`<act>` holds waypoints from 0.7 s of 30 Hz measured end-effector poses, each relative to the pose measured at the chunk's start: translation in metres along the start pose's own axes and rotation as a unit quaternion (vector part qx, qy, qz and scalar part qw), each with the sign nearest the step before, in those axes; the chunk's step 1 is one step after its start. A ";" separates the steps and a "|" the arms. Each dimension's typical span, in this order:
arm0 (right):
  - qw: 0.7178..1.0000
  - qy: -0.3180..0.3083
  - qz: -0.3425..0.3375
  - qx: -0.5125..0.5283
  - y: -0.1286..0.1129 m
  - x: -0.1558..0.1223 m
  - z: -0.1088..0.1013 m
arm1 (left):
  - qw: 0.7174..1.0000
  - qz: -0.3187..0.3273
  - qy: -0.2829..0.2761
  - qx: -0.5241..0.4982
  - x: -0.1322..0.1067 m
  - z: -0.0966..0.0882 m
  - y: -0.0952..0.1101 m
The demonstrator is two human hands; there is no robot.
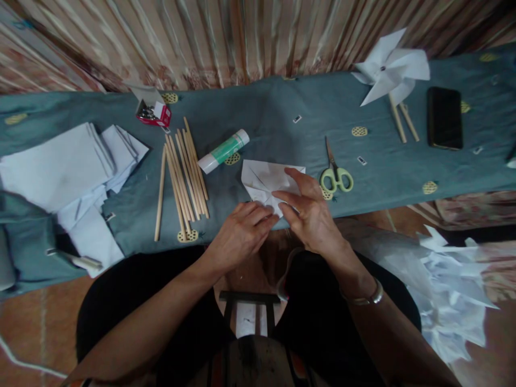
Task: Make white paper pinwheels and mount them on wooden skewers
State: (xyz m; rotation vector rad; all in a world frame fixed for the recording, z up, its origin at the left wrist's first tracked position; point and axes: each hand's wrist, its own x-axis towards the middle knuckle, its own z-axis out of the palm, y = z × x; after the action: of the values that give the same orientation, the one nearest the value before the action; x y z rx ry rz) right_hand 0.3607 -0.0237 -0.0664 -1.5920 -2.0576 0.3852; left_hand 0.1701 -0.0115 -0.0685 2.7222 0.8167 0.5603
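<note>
A small sheet of white paper (278,172) with crease or cut lines running toward its middle lies at the near edge of the cloth-covered table. My left hand (245,228) has its fingers pressed together on the paper's near corner; the thumb is mostly hidden. Over the right side of the same sheet, my right hand (312,212) has its fingers spread, with the fingertips at the paper. Just right of it lie scissors (335,174) with green handles. A glue stick (224,151) lies beyond the paper to the left.
Left are several wooden sticks (183,177), a red box of pins (154,112) and stacked white paper (56,161). Right are paper pinwheels (393,67) on sticks and a phone (444,118). A bag of folded white paper (447,290) sits below the table edge.
</note>
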 end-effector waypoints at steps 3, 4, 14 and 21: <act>1.000 -0.015 -0.001 -0.019 -0.004 -0.001 -0.001 | 1.000 0.003 -0.001 0.005 0.000 0.000 0.000; 0.999 -0.023 0.001 -0.025 -0.005 -0.001 -0.001 | 1.000 0.002 -0.004 0.004 0.000 0.000 0.000; 0.997 -0.038 -0.014 -0.071 -0.014 -0.013 0.012 | 1.000 -0.007 -0.010 0.001 0.000 0.000 0.001; 0.998 -0.026 -0.028 -0.053 -0.012 -0.014 0.017 | 1.000 -0.017 -0.014 0.001 0.000 0.000 0.001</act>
State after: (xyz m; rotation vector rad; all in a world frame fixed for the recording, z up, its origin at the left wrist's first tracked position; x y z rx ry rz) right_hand 0.3442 -0.0391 -0.0778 -1.5981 -2.1898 0.3043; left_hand 0.1705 -0.0124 -0.0685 2.7066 0.8540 0.5129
